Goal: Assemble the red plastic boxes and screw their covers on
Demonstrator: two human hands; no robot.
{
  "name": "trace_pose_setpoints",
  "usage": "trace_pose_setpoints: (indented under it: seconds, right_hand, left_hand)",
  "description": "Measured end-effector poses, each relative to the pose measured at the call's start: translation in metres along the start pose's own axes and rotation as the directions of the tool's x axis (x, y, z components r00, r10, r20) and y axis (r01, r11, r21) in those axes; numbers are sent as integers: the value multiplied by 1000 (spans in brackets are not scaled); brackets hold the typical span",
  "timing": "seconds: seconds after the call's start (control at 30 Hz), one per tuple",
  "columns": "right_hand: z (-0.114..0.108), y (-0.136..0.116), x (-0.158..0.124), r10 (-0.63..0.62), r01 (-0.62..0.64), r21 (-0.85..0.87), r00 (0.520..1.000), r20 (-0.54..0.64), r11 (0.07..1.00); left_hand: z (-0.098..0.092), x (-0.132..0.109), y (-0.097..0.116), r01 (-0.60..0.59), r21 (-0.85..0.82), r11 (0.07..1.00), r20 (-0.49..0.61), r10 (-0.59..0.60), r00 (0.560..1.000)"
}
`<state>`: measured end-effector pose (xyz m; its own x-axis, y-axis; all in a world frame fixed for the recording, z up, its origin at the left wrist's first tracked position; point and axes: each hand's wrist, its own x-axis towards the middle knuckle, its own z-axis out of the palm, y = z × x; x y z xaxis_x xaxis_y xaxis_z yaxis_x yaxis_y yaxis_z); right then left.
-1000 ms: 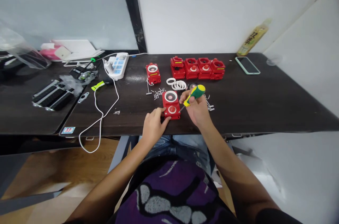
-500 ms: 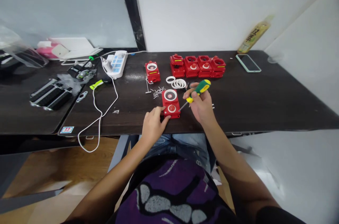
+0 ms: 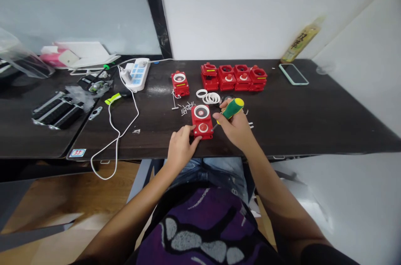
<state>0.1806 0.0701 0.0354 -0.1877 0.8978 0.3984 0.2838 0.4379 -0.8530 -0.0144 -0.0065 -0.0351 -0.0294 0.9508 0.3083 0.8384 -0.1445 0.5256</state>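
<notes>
A red box-shaped switch housing (image 3: 202,122) lies on the dark tabletop (image 3: 297,131), with a white ring and a red button on its top. My left hand (image 3: 181,147) rests against its near left side, fingers on the red casing. My right hand (image 3: 235,125) grips a screwdriver (image 3: 233,108) with a green and yellow handle. Its thin metal shaft slants down to the right edge of the housing, and the tip is hidden or too small to make out.
Several similar red units (image 3: 233,78) stand in a row at the back, with another (image 3: 180,84) to their left. White rings (image 3: 210,97) and several loose screws (image 3: 187,108) lie nearby. A power strip (image 3: 136,74), white cable (image 3: 117,133) and phone (image 3: 293,74) also lie on the table.
My right hand has drawn back toward the housing, and the screwdriver handle has swung left and more upright. My left hand and the housing stay in place.
</notes>
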Motion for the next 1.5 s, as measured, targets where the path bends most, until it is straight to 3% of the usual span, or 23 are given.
trace_pose_setpoints:
  seconds: [0.07, 0.17, 0.27, 0.37, 0.53, 0.7, 0.83, 1.07, 1.37, 1.5]
  right_hand:
    - [-1, -4, 1, -20, 19, -84, 1000, -3, 996]
    - [-1, -4, 2, -13, -4, -159, 995, -103, 987]
    - [0, 2, 0, 4, -22, -110, 987, -158, 994]
    - [0, 4, -2, -72, 72, -6, 989, -126, 997]
    - [-4, -4, -3, -164, 163, -57, 986, -20, 985]
    - [-2, -7, -4, -113, 94, 154, 986, 123, 984]
    - [3, -1, -4, -73, 45, 284, 994, 86, 958]
    - [-3, 4, 3, 17, -25, 211, 999, 44, 977]
    - [-9, -4, -2, 24, -89, 370, 984, 178, 925]
    - [-4, -3, -3, 33, -80, 361, 991, 133, 929]
  left_hand:
    - [0, 0, 0, -1, 2, 1000, -2, 1, 1000]
    - [0, 0, 0, -2, 5, 1000, -5, 2, 1000]
    - [0, 1, 0, -3, 3, 1000, 0, 3, 1000]
    - [1, 1, -1, -5, 3, 1000, 2, 5, 1000]
    - [1, 0, -1, -7, 0, 1000, -5, 7, 1000]
    - [0, 0, -1, -8, 3, 1000, -5, 8, 1000]
    - [0, 0, -1, -8, -1, 1000, -10, 8, 1000]
    - [0, 0, -1, -5, -11, 1000, -6, 5, 1000]
    - [1, 0, -1, -4, -14, 1000, -17, 4, 1000]
    - [0, 0, -1, 0, -10, 1000, -11, 0, 1000]
